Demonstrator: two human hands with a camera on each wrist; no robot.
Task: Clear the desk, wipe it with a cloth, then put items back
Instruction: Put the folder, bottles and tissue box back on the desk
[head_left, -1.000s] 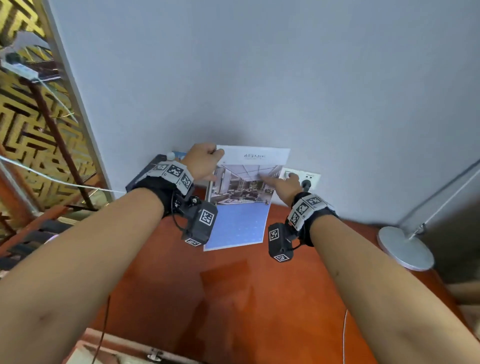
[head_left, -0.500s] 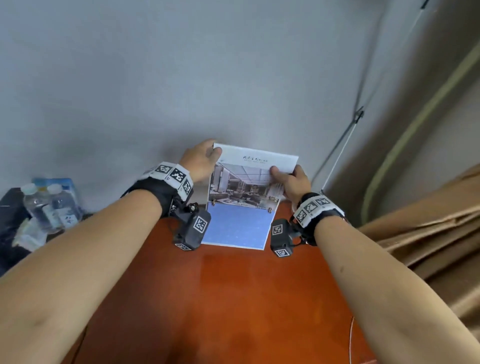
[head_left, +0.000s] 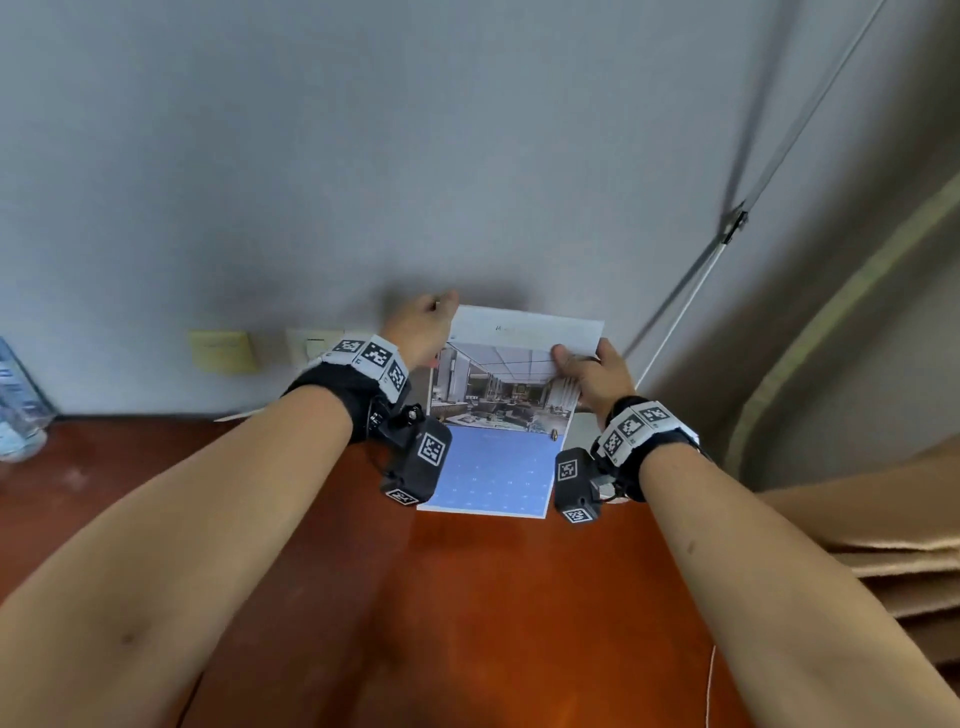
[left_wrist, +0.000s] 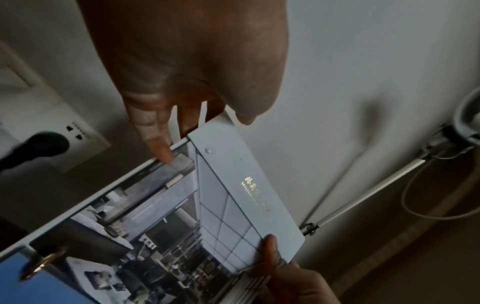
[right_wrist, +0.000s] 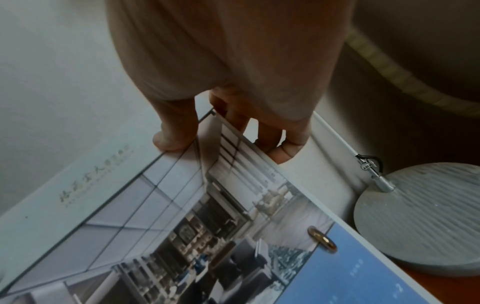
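Observation:
A desk calendar (head_left: 501, 410) with an interior photo above and a blue date grid below stands at the back of the red-brown desk (head_left: 467, 623), close to the grey wall. My left hand (head_left: 418, 332) grips its upper left corner; in the left wrist view the thumb and fingers (left_wrist: 158, 142) pinch that corner of the calendar (left_wrist: 233, 185). My right hand (head_left: 587, 371) holds the upper right edge, thumb on the front. The right wrist view shows the thumb on the face of the calendar (right_wrist: 182, 216) and the fingers (right_wrist: 283, 150) behind it.
A lamp with a round grey base (right_wrist: 420, 218) stands just right of the calendar, its thin arm (head_left: 727, 228) rising along the wall. A wall socket (head_left: 311, 345) and a yellow note (head_left: 221, 351) are on the wall. A water bottle (head_left: 18, 405) stands far left. Brown cardboard (head_left: 883, 545) lies right.
The calendar has travelled right along the wall in both hands, past the socket toward the lamp. My right hand went from touching its face to gripping its right edge.

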